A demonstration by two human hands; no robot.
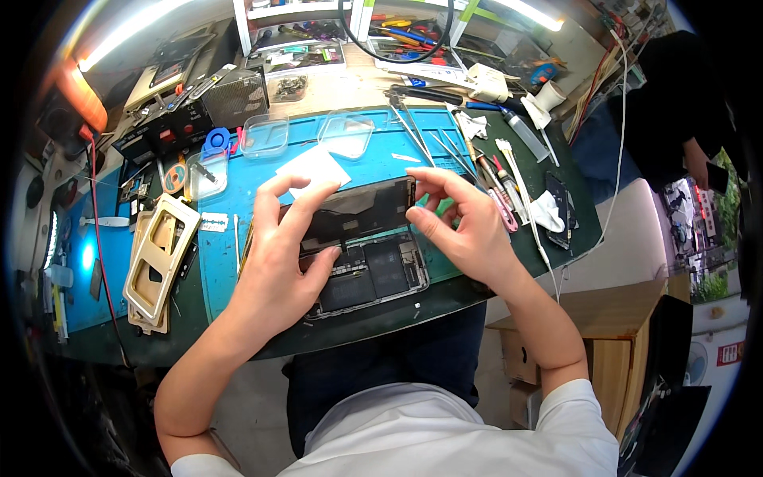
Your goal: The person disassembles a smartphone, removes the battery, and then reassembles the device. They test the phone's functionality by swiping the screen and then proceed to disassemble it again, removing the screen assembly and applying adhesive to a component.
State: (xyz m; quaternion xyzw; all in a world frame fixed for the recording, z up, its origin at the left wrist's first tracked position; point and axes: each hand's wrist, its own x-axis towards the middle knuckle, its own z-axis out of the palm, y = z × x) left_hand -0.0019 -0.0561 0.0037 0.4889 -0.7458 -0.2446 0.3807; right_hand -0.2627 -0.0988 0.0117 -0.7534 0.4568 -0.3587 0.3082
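Opened phone: black rectangular smartphone body (387, 270), internals exposed, on the blue work mat (388, 161) before the person
Lifted part: thin black display panel (358, 213), tilted up along the body's far side
Left hand (274, 250): fingers spread and bent at the panel's left end, thumb over the body; grip cannot be told
Right hand (463, 226): thumb and forefinger apart, curved about the panel's right corner; pinch unclear
Beyond: square white sheet (322, 165)
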